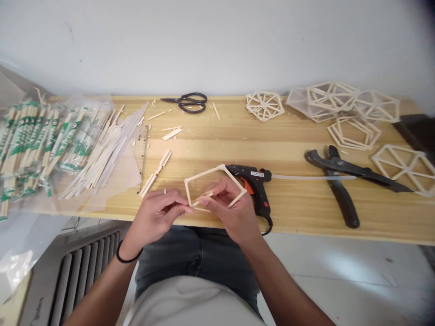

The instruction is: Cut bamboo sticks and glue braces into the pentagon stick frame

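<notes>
Stick frame (217, 171), near edge behind fingers (204, 199)

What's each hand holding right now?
Left hand: fingers pinched shut on the stick frame.
Right hand: fingers shut on the same stick frame.

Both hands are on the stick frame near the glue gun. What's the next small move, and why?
Probably press the short stick into the pentagon frame and hold it steady. The left hand and right hand pinch it at the frame's near edge, where it looks loose. The glue gun lies on the table just behind the right hand, within easy reach if the joint needs glue.
</notes>
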